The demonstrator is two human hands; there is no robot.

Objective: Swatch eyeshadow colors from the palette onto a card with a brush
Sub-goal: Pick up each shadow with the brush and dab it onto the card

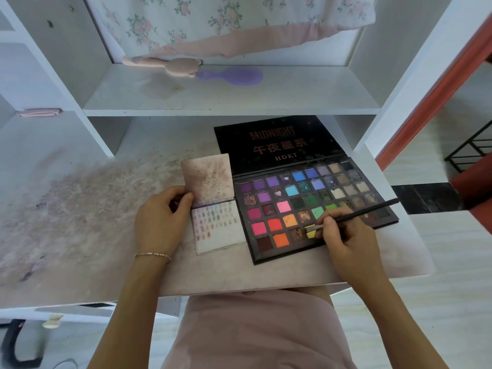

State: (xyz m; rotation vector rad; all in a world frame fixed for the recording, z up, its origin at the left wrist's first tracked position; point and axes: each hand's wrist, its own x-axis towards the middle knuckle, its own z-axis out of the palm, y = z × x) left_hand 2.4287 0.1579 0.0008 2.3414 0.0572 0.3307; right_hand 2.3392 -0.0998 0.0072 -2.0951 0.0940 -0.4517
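The left hand (pixel 159 222) rests on the bench (pixel 80 209), its fingers curled round the left edge of the card's raised cover (pixel 209 178), thumb and fingertips pinching it near the fold; a thin bracelet (pixel 153 254) circles the wrist; just right of this hand lies the card (pixel 221 233), a small white booklet page flat on the bench, marked with rows of faint pink, green and tan swatches on its upper half; its stained cover stands tilted up behind it; touching the card's right edge is the palette (pixel 306 209), open, with its black lid (pixel 279 145) laid back and rows of purple, blue, green, red, orange and brown pans showing; the right hand (pixel 348 235) lies over the palette's near right corner, fingers closed in a pen grip on the brush (pixel 356 214); the dark handle slants up to the right, and the tip sits on a yellow pan (pixel 310 233) in the lower rows; on the shelf (pixel 229 91) above lies a purple hairbrush (pixel 234 75).
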